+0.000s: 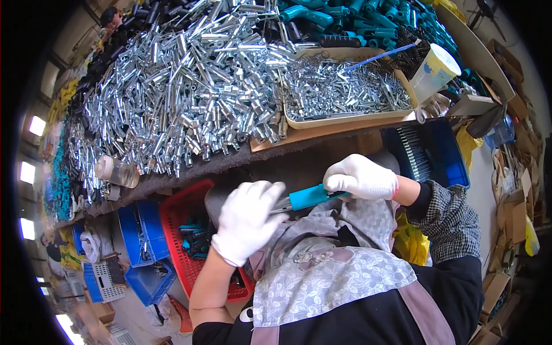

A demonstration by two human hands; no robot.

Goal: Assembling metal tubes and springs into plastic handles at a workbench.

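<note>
Grip, left to right: gloved left hand (247, 221) about the metal shaft (280, 205), whether clamped I cannot tell; teal handle (307, 197) between; gloved right hand (361, 178) closed on its right end. Around this grip I see a red crate (172, 230) left, heaped metal parts (190, 86) beyond, a blue bin (457, 168) right.

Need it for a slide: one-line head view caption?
Gloved right hand holds a teal handle, metal shaft at the left hand, near heaped tubular metal fittings.
</note>
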